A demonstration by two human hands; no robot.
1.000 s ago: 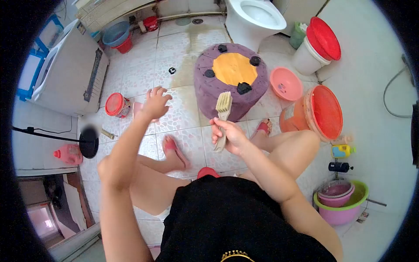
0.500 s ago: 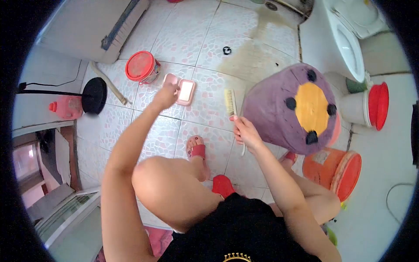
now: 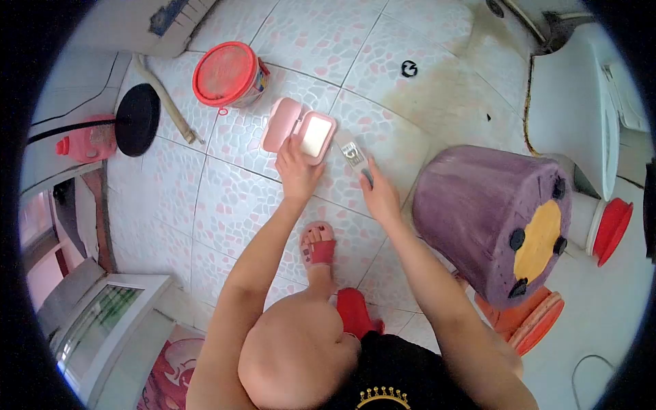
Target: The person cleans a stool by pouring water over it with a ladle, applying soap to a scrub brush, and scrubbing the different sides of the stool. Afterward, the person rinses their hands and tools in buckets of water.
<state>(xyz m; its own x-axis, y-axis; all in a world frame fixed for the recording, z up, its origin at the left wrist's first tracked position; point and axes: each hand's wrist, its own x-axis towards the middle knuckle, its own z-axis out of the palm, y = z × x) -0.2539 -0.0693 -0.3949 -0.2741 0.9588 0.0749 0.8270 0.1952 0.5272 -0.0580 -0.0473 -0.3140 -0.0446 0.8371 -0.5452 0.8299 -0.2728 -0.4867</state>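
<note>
A pink soap box (image 3: 281, 127) lies on the tiled floor with its lid tipped back to the left. In its right half sits a white bar of soap (image 3: 316, 137). My left hand (image 3: 298, 172) grips the near edge of the box, fingers by the hinge and thumb at the right corner. Just to the right, my right hand (image 3: 380, 195) is closed around a scrub brush (image 3: 350, 152). The brush's flat back with a printed label faces up, and its bristles are hidden underneath. A purple upholstered stool (image 3: 471, 212) lies on its side to the right of that hand.
Beyond the box stands a bucket with a red lid (image 3: 225, 74). A black ring (image 3: 408, 68) lies on the floor. At right are a white toilet (image 3: 574, 96), a white bucket with red rim (image 3: 610, 232) and an orange bucket (image 3: 523, 318). A pink jug (image 3: 92, 141) stands left.
My left hand has gone from above the soap box to its near edge. My right hand has brought the brush beside the box and turned its bristles down. The view has shifted closer.
</note>
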